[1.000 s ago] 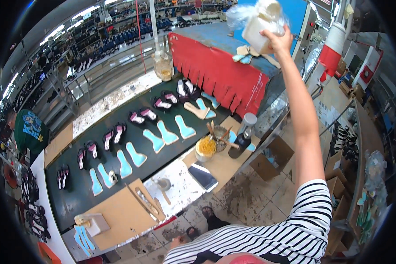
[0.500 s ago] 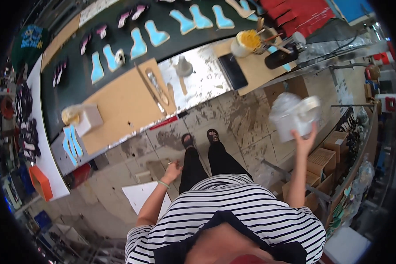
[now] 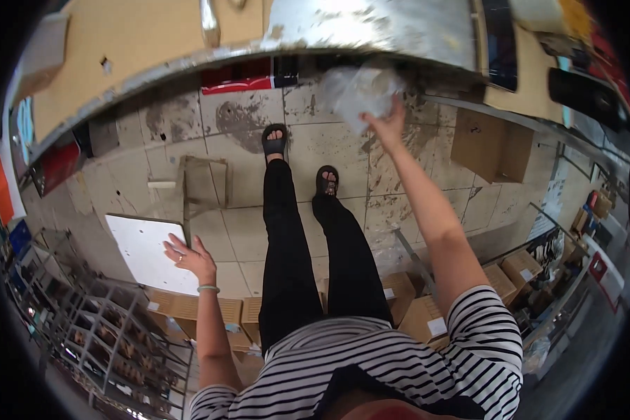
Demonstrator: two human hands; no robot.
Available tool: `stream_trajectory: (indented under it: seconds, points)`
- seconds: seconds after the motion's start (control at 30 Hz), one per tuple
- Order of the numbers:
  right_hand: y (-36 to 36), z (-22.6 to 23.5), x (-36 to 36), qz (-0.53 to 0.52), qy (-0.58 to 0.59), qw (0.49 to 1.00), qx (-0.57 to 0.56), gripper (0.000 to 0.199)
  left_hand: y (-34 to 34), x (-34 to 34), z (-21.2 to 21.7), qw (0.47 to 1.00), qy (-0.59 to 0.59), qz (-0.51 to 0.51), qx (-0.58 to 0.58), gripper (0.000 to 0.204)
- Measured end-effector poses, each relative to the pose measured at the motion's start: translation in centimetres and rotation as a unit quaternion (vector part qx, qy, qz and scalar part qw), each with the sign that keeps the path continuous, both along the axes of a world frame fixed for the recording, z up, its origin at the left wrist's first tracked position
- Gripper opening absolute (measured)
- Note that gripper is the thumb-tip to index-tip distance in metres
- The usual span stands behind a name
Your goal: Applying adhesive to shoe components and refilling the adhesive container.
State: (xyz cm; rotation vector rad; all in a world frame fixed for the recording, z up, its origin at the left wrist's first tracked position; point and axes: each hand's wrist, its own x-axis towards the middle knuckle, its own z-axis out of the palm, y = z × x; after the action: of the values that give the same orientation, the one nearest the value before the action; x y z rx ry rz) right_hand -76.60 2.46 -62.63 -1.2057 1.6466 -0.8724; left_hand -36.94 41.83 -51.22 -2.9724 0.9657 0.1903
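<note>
My right hand [image 3: 386, 128] is reached forward, gripping a whitish container wrapped in clear plastic [image 3: 360, 94]. Motion blurs the container, and a pale round piece shows at its upper right. It hangs just off the near edge of the workbench [image 3: 371, 24]. On the left, my left hand [image 3: 193, 260] has its fingers spread and holds nothing. It is over the right side of a white flat board [image 3: 143, 248]; whether it touches the board I cannot tell.
Along the bench lie a metal tool [image 3: 210, 24] and a dark phone-like slab [image 3: 500, 42]. An open cardboard box [image 3: 486, 143] stands on the floor beneath the right side. Behind me are several cartons [image 3: 178, 311] and a metal rack [image 3: 112, 343] at left.
My view has tipped down and closer to the bench. My right hand has carried the wrapped container leftward, to the bench edge. My left hand has moved out left over the white board, fingers spreading.
</note>
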Motion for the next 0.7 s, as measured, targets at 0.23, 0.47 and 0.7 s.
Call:
stream_trajectory:
  seconds: [0.23,0.47,0.7]
  points:
    - [-7.5,-5.5,3.3,0.030,-0.035,0.999,-0.004,0.097,0.6,-0.8,-1.5,0.992,-0.122,-0.025,0.012,0.073]
    - [-9.8,-6.8,10.9,0.103,-0.044,0.993,-0.039,0.095,0.0,-1.0,-2.1,0.986,-0.160,-0.037,-0.017,0.075]
    - [-10.3,-9.1,22.5,0.199,0.098,0.967,-0.124,0.099,0.5,-0.7,-1.5,0.987,-0.161,-0.022,-0.002,0.076]
